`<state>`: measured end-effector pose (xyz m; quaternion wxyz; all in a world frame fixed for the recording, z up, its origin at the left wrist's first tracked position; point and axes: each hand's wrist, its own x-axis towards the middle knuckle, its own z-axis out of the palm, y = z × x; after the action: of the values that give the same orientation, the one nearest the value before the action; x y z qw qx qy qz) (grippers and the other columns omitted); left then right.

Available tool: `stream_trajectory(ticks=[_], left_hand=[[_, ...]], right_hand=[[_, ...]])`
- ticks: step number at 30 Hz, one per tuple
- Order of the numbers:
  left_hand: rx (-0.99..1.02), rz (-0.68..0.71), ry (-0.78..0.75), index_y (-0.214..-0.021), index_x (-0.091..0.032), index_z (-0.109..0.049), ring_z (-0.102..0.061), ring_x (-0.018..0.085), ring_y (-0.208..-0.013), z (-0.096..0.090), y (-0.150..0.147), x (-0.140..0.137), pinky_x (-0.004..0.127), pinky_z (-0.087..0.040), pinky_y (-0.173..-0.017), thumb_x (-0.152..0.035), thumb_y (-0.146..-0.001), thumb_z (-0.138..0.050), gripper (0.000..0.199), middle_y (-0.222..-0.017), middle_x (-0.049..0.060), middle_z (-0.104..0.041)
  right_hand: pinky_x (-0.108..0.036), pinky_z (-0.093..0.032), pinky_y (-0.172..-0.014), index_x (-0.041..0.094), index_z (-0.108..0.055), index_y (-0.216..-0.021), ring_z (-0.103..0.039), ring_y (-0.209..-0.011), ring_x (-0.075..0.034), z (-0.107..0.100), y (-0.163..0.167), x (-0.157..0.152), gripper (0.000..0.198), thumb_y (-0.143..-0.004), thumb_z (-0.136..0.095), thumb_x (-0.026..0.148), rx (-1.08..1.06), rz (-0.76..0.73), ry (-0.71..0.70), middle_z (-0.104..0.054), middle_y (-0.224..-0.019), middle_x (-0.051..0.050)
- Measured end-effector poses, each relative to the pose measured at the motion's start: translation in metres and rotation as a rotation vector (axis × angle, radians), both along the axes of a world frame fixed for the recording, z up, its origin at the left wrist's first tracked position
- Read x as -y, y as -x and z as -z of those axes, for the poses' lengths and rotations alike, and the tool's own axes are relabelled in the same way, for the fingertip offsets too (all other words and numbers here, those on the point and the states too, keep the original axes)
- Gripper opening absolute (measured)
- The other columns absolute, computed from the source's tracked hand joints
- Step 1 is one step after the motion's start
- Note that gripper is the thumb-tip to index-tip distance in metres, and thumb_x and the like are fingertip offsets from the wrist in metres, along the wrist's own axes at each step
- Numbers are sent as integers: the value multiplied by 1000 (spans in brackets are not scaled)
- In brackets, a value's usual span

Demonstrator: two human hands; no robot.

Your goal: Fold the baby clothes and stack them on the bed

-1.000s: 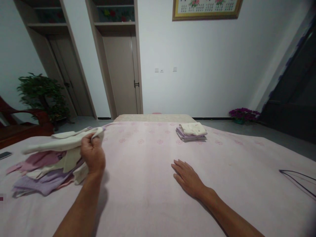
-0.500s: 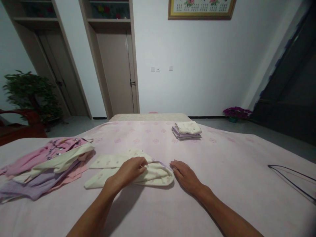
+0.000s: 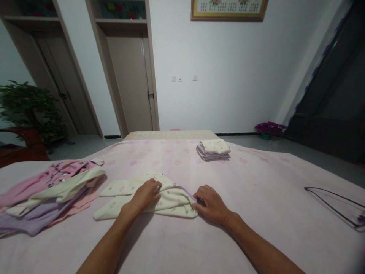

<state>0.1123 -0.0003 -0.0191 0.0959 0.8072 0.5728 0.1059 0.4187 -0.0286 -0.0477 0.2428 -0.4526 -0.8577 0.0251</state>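
Note:
A cream spotted garment (image 3: 173,203) with a thin purple trim lies in front of me. Two long narrow parts of it, legs or sleeves, point left. Over its middle, my left hand (image 3: 147,196) rests with curled fingers and the thumb close to them, gripping the cloth; the fingertips are partly hidden. My right hand (image 3: 211,205) pinches the garment's right end between thumb and bent fingers, at the end of the purple trim.
Loose pink, cream and purple clothes (image 3: 57,190) lie heaped at left. A folded stack of clothes (image 3: 213,149) sits toward the far side of the pink flowered sheet (image 3: 256,213). A black wire hanger (image 3: 327,203) lies at right.
My right hand has closed from stretched fingers into a pinch on the garment's right end, which is now pulled to a point. My left hand has shifted slightly left.

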Motion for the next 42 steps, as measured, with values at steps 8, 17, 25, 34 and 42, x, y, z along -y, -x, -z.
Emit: stream_trajectory(ticks=[8,17,25,34,42], left_hand=[[227,-97,-193,-101,-21,-65,-62,22,-97,5,-10,1,31,-45,-85,-24,-96,-45,21,-103,7,-68],[943,205,-97,-104,-20,-65,-66,20,-97,8,-61,30,31,-51,-85,-33,-97,-49,21,-104,6,-71],[797,680,11,-108,-21,-65,-63,21,-119,29,-90,58,36,-49,-103,-21,-100,-41,25,-125,11,-69],[537,564,-571,-98,-24,-71,-66,19,-92,32,-88,55,31,-53,-83,-23,-97,-54,17,-97,9,-72],[506,490,-817,-102,-24,-67,-56,15,-68,33,-97,56,24,-44,-61,-15,-95,-55,17,-77,2,-62]], right_hand=[[-30,-38,-66,21,-55,-71,-49,-71,-17,-4,1,7,9,-77,-52,16,-181,-134,-19,-56,-71,-2],[-32,-49,-71,22,-62,-93,-59,-75,-18,1,-6,4,33,-100,-33,36,-504,-62,73,-63,-80,-5],[-31,-53,-79,25,-53,-134,-62,-84,-16,11,-8,-4,44,-91,-47,21,-499,-181,113,-63,-112,-6],[-36,-47,-102,27,-45,-147,-54,-124,-21,3,1,2,63,-85,-47,14,-338,-437,66,-52,-141,-9],[-30,-47,-77,21,-68,-93,-59,-84,-19,6,15,6,15,-88,-54,26,-395,-396,102,-63,-90,-3]])
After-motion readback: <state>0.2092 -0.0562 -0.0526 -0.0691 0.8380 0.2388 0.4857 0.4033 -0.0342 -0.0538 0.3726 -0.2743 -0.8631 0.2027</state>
